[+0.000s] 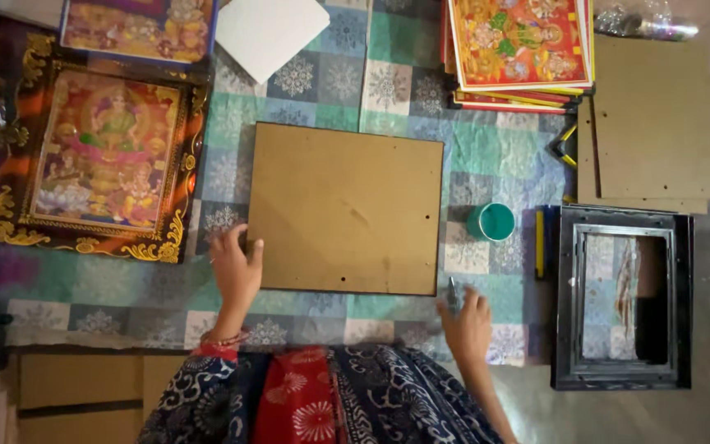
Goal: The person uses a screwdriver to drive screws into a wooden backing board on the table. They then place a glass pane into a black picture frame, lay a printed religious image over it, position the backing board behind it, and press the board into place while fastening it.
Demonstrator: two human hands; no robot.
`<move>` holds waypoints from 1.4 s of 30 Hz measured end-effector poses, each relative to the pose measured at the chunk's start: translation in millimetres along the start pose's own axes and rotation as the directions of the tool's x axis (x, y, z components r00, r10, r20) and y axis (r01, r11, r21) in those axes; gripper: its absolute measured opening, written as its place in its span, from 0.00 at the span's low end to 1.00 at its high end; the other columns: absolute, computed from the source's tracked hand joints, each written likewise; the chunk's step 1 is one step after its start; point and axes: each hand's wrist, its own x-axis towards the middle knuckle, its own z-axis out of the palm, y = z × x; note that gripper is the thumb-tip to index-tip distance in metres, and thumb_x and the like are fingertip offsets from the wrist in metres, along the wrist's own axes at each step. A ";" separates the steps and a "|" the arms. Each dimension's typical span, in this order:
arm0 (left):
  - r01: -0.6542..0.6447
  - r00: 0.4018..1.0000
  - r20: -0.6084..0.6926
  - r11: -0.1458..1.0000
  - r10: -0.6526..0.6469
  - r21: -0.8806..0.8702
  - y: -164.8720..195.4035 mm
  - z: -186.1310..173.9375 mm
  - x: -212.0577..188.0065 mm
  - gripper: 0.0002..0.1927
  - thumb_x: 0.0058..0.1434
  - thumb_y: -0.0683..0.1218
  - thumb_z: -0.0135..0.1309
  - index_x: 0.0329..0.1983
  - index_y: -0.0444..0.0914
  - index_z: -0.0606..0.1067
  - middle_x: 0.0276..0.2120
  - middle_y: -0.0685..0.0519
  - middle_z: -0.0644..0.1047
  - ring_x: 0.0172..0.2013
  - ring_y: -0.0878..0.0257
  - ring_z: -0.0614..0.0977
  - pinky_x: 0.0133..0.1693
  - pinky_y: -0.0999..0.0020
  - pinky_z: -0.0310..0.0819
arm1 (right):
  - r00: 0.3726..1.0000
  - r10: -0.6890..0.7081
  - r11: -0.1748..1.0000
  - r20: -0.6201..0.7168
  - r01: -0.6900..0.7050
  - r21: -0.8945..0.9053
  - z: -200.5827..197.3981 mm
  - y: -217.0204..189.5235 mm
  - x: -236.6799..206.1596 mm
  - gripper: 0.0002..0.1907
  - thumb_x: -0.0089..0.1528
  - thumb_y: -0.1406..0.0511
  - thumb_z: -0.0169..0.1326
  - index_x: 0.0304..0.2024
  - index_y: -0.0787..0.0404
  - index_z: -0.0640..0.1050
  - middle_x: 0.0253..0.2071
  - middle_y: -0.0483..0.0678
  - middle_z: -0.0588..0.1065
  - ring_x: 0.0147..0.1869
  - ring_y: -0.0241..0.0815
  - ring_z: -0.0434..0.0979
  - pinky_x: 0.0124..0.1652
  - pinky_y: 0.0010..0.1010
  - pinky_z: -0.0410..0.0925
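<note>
Brown hardboard backing panel (345, 207) lies flat at centre frame on a patterned cloth (486, 156) over the counter. Left hand (236, 267) rests on its lower-left corner, fingers spread flat, pinning it, not gripping. Right hand (467, 322) sits just off the lower-right corner, fingers loosely curled round a small dark tool (453, 292); what kind, can't tell.

Judgement: keep left palm pressure even so the panel doesn't skate on the cloth, w/ the tool worked along the bottom edge.

Small teal cup (495, 221) stands near the right edge, easy to knock. Further right: empty dark frame (622, 298), more boards (655, 123) above it. Print stack (519, 49) upper right, gilt framed picture (100, 152) at left. Open room is mostly above the panel & along the bottom strip.
</note>
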 end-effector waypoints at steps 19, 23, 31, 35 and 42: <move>0.084 0.996 -0.051 0.988 -0.078 0.128 2.1 11.6 -30.1 0.15 0.74 0.49 0.49 0.57 0.35 0.72 0.46 0.40 0.75 0.47 0.40 0.76 0.46 0.47 0.71 | 0.905 -0.425 0.894 -0.022 0.423 0.149 -37.1 -115.8 224.2 0.09 0.63 0.67 0.56 0.45 0.58 0.82 0.39 0.53 0.78 0.44 0.59 0.76 0.44 0.48 0.69; 0.142 0.989 -0.061 0.982 -0.135 0.122 8.5 11.5 -31.2 0.16 0.72 0.50 0.50 0.56 0.36 0.74 0.44 0.40 0.75 0.46 0.40 0.77 0.42 0.47 0.72 | 0.783 -0.619 0.785 -0.069 0.619 -0.018 -20.5 -128.7 260.2 0.08 0.59 0.69 0.57 0.37 0.55 0.85 0.38 0.48 0.78 0.46 0.53 0.75 0.47 0.44 0.68; 0.147 0.988 -0.053 0.985 -0.143 0.092 16.8 7.2 -30.9 0.16 0.73 0.50 0.49 0.56 0.36 0.74 0.43 0.40 0.75 0.45 0.41 0.77 0.44 0.47 0.71 | 0.717 -0.697 0.717 -0.028 0.696 -0.038 -7.9 -126.9 275.0 0.12 0.57 0.73 0.53 0.38 0.58 0.85 0.40 0.46 0.78 0.50 0.51 0.72 0.51 0.42 0.67; 0.157 0.987 -0.043 0.984 -0.154 0.081 24.1 2.5 -28.6 0.16 0.73 0.49 0.49 0.56 0.35 0.74 0.43 0.40 0.75 0.45 0.40 0.76 0.45 0.47 0.70 | 0.704 -0.711 0.703 -0.007 0.710 -0.043 -9.8 -129.0 276.7 0.11 0.57 0.73 0.53 0.37 0.59 0.84 0.41 0.46 0.78 0.51 0.51 0.72 0.53 0.41 0.67; 0.163 0.986 -0.055 0.984 -0.159 0.071 27.0 1.9 -27.7 0.15 0.72 0.49 0.51 0.56 0.35 0.74 0.43 0.41 0.75 0.45 0.41 0.77 0.44 0.48 0.71 | 0.684 -0.729 0.682 0.011 0.728 -0.076 -10.0 -132.0 279.1 0.12 0.56 0.74 0.53 0.38 0.59 0.85 0.41 0.46 0.77 0.52 0.51 0.72 0.52 0.41 0.66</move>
